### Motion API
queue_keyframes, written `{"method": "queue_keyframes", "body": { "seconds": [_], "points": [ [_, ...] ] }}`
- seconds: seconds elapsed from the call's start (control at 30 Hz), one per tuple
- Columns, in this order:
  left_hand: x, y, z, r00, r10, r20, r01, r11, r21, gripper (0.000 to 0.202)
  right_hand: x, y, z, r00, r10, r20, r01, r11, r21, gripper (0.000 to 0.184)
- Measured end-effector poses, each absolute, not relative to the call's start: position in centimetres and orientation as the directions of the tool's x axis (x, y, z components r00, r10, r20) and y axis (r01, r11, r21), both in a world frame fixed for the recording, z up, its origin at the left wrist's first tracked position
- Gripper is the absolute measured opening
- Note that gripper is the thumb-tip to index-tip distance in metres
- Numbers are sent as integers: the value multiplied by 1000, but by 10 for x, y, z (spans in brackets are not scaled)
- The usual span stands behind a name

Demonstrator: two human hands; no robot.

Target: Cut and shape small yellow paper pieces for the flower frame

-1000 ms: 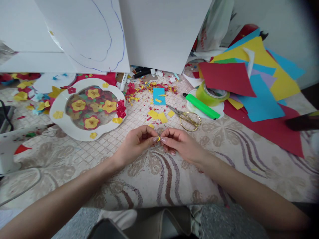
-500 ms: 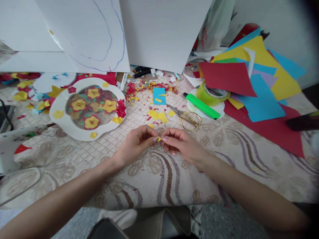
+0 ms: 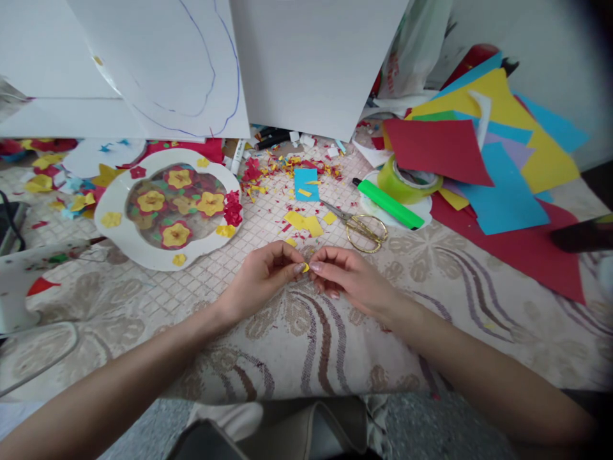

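Observation:
My left hand [image 3: 262, 275] and my right hand [image 3: 352, 276] meet fingertip to fingertip over the patterned cloth [image 3: 306, 345]. Both pinch a tiny yellow paper piece [image 3: 305, 267] between thumbs and forefingers. Just beyond them lie yellow paper scraps [image 3: 306, 223] and gold-handled scissors [image 3: 361, 229]. To the left rests a white flower-shaped frame [image 3: 165, 209] filled with red and yellow paper flowers.
White sheets [image 3: 306, 64] lean at the back, one with a blue pen line. Coloured paper sheets [image 3: 483, 160] pile at the right, beside a roll of tape [image 3: 407, 181] and a green highlighter [image 3: 387, 203]. Red and yellow confetti [image 3: 282, 169] lies scattered. A white object [image 3: 19, 287] sits far left.

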State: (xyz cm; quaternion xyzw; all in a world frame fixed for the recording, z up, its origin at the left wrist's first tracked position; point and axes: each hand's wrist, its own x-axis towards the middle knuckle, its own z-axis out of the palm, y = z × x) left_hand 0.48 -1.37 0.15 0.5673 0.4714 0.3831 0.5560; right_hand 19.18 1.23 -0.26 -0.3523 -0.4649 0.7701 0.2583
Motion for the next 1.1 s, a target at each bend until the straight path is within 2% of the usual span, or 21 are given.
{"method": "queue_keyframes", "body": {
  "seconds": [0.7,1.1],
  "points": [
    [5,-14,3,263,961,-85,131,51,990,15,191,13,-2,-606,732,-310,-58,-429,-901,15],
    [6,-14,3,256,962,-90,125,59,990,16,192,12,-2,-585,755,-296,20,-351,-936,16]
  ]
}}
